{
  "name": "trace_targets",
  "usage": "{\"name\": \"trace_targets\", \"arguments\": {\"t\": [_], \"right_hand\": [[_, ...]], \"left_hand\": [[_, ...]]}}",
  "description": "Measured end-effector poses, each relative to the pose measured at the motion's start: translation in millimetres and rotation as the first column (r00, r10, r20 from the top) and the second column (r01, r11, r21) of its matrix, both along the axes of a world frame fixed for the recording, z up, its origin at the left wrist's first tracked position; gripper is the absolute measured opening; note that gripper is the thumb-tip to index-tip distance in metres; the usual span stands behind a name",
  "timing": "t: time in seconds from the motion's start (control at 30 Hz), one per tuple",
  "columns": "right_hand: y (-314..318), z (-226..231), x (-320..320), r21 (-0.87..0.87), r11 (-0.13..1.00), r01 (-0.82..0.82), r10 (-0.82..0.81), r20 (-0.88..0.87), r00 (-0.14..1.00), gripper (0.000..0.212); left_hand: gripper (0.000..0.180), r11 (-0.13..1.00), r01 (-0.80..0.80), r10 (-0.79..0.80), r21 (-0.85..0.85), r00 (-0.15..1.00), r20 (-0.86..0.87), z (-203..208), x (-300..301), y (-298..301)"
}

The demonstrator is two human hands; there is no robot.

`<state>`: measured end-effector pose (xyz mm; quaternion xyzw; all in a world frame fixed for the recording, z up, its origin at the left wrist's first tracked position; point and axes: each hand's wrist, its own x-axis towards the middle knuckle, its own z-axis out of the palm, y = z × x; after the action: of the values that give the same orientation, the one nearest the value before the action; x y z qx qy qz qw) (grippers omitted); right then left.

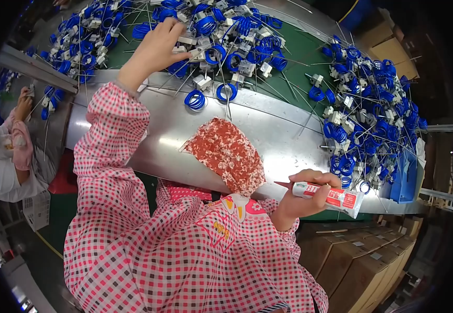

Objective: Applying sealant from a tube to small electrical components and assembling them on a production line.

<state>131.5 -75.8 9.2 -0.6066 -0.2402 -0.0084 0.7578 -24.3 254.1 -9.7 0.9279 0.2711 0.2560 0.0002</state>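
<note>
My left hand (156, 48) reaches over the near side of a heap of parts (237, 39), each a white block with a coiled blue tube and thin metal rods. Its thumb and fingers are apart around a white block at the heap's edge; no firm grip on it shows. My right hand (302, 201) is closed around a white and red squeeze tube (328, 197) with a pointed red nozzle, aimed left. Between my hands, a red cloth (226, 154) with white flecks lies on the metal table edge (158, 151). Two blue coils (195, 100) lie just beyond it.
Another heap of the same parts (367, 104) covers the right side, beside a blue bin (406, 177). More parts (83, 44) lie at the far left. A co-worker's hand (24, 104) is at the left. Cardboard boxes (351, 261) stand below right.
</note>
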Motion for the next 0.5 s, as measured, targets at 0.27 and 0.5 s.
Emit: {"name": "trace_targets", "arguments": {"t": [0.27,0.5], "right_hand": [[5,0,-3,0.074,0.996,-0.047,0.048,-0.01,0.999,0.028],[1,-3,4,0.098,0.995,-0.016,0.02,-0.046,0.999,0.026]], "left_hand": [[0.039,0.927,-0.071,0.192,0.368,0.933,-0.305,-16,-22,-16],[0.014,0.997,0.013,0.01,-0.073,0.952,0.305,30,-58,-34]]}}
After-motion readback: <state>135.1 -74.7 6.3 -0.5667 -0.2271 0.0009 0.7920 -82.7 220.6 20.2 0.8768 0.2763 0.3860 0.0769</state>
